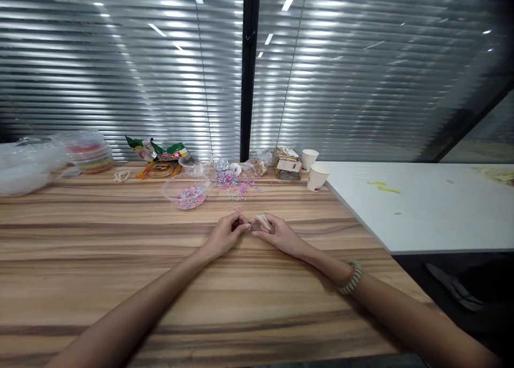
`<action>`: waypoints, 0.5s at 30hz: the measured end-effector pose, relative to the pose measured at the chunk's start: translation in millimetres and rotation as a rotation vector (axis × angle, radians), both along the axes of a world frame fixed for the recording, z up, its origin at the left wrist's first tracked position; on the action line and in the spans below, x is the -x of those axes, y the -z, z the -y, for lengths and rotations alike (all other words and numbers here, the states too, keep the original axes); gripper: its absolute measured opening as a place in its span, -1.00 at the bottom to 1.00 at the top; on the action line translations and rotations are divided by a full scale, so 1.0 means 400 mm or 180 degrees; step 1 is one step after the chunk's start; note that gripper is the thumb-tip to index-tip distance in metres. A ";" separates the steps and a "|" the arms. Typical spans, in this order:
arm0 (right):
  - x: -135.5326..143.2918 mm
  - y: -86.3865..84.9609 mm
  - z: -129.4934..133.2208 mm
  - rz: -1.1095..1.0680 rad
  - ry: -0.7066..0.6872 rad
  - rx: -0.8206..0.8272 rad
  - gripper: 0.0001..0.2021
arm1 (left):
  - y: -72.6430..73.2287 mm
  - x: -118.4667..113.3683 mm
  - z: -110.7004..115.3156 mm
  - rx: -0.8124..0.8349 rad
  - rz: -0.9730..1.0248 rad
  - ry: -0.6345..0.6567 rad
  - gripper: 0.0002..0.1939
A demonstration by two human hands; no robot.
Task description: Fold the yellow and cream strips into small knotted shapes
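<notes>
Over the middle of the wooden table, my left hand and my right hand meet with their fingertips close together. A pale cream bundle rests within the curled fingers of my right hand. My left thumb and forefinger are pinched on something too small to make out. Just beyond the hands lies a loose pile of small pink, purple and blue pieces. A clear round bowl to its left holds more such pieces.
Two paper cups and a small box stand at the back right. Green snack packets, stacked clear tubs and plastic bags line the back left. A white table adjoins on the right.
</notes>
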State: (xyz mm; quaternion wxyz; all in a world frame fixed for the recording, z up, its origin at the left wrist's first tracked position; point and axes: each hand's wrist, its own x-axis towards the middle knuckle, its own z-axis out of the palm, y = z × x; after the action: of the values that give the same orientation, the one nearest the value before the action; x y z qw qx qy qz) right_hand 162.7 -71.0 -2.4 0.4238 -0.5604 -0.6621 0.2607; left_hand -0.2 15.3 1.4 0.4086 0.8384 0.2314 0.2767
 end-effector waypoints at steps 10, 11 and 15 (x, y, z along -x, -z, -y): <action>0.000 0.005 0.005 0.0328 0.0012 0.0076 -0.73 | -0.015 -0.001 0.019 0.0291 0.0047 0.0489 -0.78; 0.000 0.006 0.004 0.0298 0.0036 0.0063 -0.73 | -0.015 -0.001 0.020 0.0285 0.0014 0.0470 -0.77; -0.002 0.007 0.003 0.0230 0.0059 0.0004 -0.74 | -0.016 -0.002 0.021 0.0076 -0.0168 0.0418 -0.72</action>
State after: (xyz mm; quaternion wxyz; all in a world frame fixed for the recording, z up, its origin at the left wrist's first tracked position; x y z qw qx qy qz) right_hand 163.4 -72.4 -5.1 0.4016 -0.5758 -0.6716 0.2368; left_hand 0.5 6.8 7.8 0.4296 0.8538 0.1899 0.2244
